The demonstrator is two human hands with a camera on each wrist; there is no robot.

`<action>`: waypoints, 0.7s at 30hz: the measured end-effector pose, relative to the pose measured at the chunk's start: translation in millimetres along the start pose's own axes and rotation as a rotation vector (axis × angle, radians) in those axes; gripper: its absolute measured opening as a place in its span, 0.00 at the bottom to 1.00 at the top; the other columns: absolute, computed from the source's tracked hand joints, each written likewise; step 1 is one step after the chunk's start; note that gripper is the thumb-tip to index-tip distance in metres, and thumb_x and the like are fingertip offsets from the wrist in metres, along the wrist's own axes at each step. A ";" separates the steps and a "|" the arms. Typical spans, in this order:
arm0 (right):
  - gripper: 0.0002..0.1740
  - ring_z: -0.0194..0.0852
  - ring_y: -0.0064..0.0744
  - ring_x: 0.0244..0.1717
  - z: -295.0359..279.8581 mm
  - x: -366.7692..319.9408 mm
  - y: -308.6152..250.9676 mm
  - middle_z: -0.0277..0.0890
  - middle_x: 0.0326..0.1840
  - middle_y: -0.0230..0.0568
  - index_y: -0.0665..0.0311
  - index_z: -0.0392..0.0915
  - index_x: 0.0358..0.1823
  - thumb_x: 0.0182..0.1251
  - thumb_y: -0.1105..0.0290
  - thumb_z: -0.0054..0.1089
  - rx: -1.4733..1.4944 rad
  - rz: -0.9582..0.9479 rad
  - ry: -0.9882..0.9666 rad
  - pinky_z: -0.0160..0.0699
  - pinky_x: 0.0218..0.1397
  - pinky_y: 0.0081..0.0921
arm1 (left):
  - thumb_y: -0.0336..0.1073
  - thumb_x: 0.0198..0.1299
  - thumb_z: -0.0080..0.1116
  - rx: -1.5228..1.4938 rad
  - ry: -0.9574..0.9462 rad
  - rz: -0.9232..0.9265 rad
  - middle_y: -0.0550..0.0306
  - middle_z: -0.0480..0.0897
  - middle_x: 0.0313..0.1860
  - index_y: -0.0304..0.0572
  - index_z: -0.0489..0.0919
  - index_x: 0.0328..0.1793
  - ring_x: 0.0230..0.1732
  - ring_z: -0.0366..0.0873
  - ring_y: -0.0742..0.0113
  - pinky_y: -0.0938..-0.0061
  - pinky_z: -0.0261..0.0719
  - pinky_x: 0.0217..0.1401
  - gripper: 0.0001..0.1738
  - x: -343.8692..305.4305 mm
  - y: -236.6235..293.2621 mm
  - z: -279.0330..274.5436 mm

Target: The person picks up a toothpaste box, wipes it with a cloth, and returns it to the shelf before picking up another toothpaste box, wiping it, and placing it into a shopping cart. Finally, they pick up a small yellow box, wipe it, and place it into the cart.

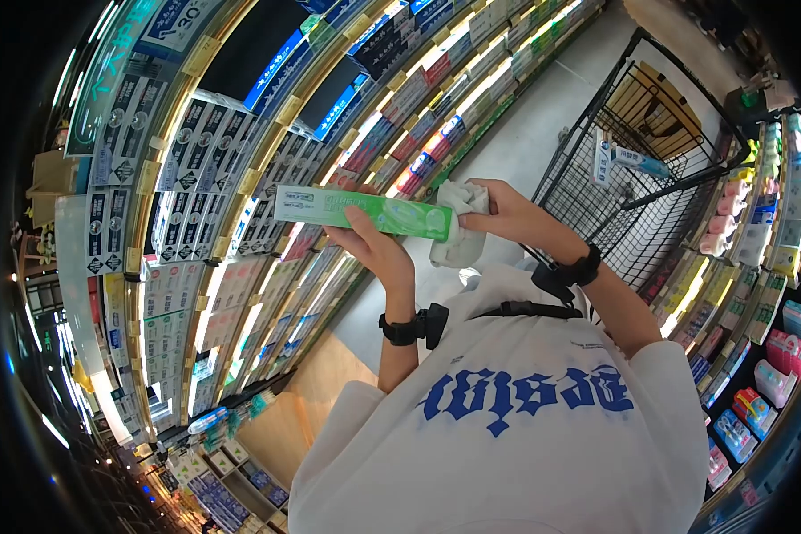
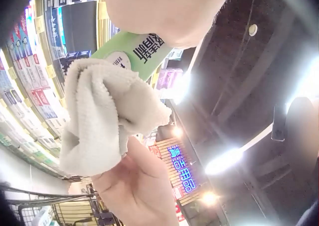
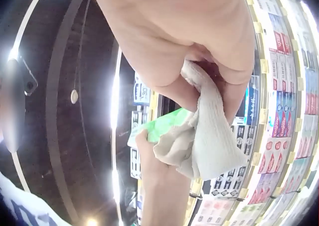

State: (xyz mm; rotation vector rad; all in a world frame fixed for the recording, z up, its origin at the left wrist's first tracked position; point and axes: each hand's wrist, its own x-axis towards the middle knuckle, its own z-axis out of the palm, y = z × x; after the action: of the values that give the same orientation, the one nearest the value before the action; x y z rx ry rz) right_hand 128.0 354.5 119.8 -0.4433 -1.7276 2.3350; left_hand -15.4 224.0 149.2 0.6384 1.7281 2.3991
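Observation:
A long green and white box (image 1: 365, 212) lies across the fingers of my left hand (image 1: 378, 254), thumb on its near face. At the box's right end my right hand (image 1: 516, 216) grips a crumpled off-white cloth (image 1: 458, 227), which covers that end. In the left wrist view the cloth (image 2: 99, 116) hangs beside the green box (image 2: 132, 54), with the right hand (image 2: 142, 186) below. In the right wrist view the right hand (image 3: 184, 37) pinches the cloth (image 3: 212, 131); the left hand (image 3: 162, 181) holds the green box (image 3: 167, 125) behind it.
A black wire shopping cart (image 1: 636, 178) stands at the upper right, with a blue and white package (image 1: 641, 164) and a cardboard piece (image 1: 654, 111) in it. Shelves of boxed goods (image 1: 205, 147) run along the left; more shelves with packages (image 1: 788, 351) are at the right.

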 end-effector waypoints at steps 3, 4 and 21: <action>0.23 0.79 0.26 0.55 1.3 -7.1 -3.5 0.80 0.55 0.40 0.71 0.73 0.62 0.69 0.71 0.65 -0.004 -0.001 0.068 0.77 0.63 0.27 | 0.44 0.79 0.45 -0.176 -0.017 -0.136 0.46 0.75 0.63 0.36 0.59 0.74 0.62 0.76 0.57 0.61 0.77 0.64 0.26 4.9 -2.5 -2.3; 0.22 0.79 0.24 0.53 0.6 -8.5 -5.2 0.81 0.53 0.40 0.71 0.76 0.61 0.69 0.70 0.65 0.023 -0.014 0.157 0.79 0.60 0.27 | 0.45 0.79 0.44 -0.204 -0.037 -0.189 0.45 0.76 0.63 0.36 0.61 0.73 0.60 0.77 0.56 0.61 0.78 0.63 0.25 8.6 -3.8 -6.8; 0.15 0.79 0.15 0.43 -13.9 13.2 -44.0 0.84 0.46 0.34 0.73 0.80 0.55 0.70 0.74 0.64 0.020 -0.182 0.203 0.81 0.48 0.19 | 0.29 0.57 0.68 0.437 -0.566 -0.121 0.48 0.68 0.65 0.36 0.59 0.77 0.63 0.72 0.60 0.66 0.76 0.60 0.42 -15.5 -8.1 1.6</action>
State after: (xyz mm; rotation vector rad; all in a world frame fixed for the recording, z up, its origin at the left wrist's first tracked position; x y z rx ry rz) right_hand 119.9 384.4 156.5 -0.4794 -1.5793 2.1012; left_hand -2.0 223.0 138.0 1.0954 1.9388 1.5440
